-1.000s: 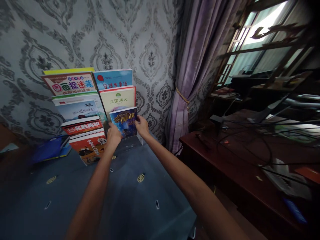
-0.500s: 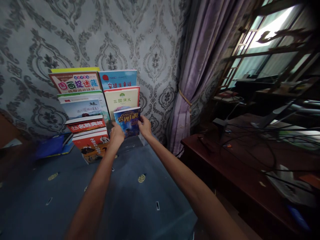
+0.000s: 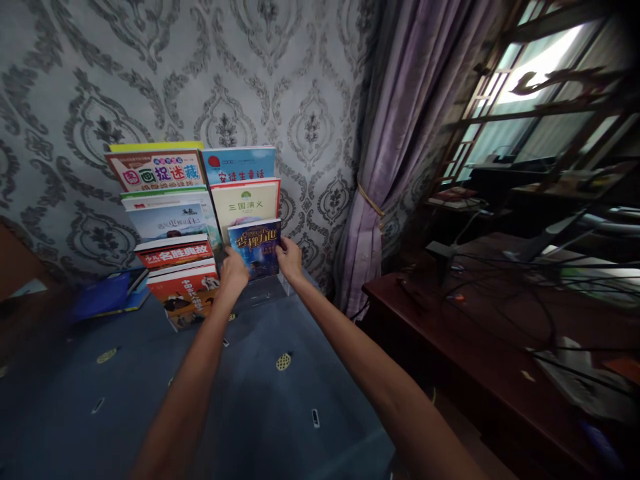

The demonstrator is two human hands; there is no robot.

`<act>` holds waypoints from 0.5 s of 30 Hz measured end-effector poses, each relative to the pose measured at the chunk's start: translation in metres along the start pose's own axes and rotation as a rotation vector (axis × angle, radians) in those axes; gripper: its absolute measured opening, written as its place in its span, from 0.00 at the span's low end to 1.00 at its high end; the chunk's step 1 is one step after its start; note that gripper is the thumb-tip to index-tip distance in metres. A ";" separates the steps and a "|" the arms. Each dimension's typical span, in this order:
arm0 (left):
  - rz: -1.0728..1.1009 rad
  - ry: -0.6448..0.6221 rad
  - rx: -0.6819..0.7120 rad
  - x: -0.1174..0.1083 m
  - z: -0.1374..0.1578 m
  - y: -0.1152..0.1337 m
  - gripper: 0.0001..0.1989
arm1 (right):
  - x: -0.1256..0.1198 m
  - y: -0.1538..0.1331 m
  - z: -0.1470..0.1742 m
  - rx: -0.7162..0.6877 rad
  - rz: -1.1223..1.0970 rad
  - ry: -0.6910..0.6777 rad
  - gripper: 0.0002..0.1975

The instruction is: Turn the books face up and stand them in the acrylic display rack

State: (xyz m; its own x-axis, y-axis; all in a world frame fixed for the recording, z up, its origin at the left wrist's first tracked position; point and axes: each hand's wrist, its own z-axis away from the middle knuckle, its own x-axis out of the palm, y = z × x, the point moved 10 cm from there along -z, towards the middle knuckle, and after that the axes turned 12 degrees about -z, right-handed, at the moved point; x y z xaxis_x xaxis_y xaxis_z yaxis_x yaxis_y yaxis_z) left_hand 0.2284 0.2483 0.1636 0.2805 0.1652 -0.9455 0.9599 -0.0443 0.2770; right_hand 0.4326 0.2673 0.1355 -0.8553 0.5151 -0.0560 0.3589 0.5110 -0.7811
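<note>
A dark blue book (image 3: 256, 250) with gold lettering stands upright at the front of the right-hand row. My left hand (image 3: 234, 269) grips its left edge, fingers closed and partly hidden behind it. On the opposite edge my right hand (image 3: 290, 259) holds the same book between thumb and fingers. Right behind it rises a cream book (image 3: 245, 200) with a red border, and farther back a light blue book (image 3: 240, 164). To the left, an orange-red book (image 3: 184, 293) fronts another row. Clear plastic (image 3: 260, 292) shows below the blue book.
More books, among them a brown-bordered one (image 3: 155, 172), stand in the left row against the patterned wall (image 3: 310, 127). A blue folder (image 3: 103, 295) lies at left on the dark blue tablecloth (image 3: 250, 400). At right are a purple curtain (image 3: 370, 200) and a reddish-brown desk (image 3: 430, 320) with cables.
Both hands keep hold of the dark blue book, which stays in nearly the same place. The whole view has shifted slightly.
</note>
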 end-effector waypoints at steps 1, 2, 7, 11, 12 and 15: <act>-0.001 0.002 -0.001 0.000 0.000 0.000 0.28 | -0.001 0.000 0.000 0.006 0.006 0.007 0.21; -0.001 0.003 0.000 -0.001 0.000 0.001 0.29 | -0.001 0.000 0.001 0.015 0.011 0.013 0.21; -0.003 0.006 0.000 -0.001 0.000 0.001 0.28 | -0.002 -0.003 0.002 0.046 0.026 0.024 0.21; -0.002 0.010 0.003 -0.002 0.001 0.000 0.27 | 0.000 -0.006 0.004 0.060 0.040 0.029 0.21; -0.001 0.011 0.002 -0.003 0.001 0.000 0.27 | 0.000 -0.006 0.005 0.063 0.043 0.030 0.21; 0.005 0.015 -0.008 -0.002 0.000 -0.003 0.28 | 0.001 -0.008 0.005 0.066 0.045 0.025 0.21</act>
State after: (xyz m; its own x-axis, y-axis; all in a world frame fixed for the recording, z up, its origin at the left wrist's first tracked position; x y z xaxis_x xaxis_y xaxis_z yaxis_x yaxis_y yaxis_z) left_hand 0.2255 0.2481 0.1646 0.2848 0.1802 -0.9415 0.9585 -0.0375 0.2827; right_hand 0.4269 0.2599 0.1382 -0.8288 0.5542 -0.0770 0.3709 0.4411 -0.8172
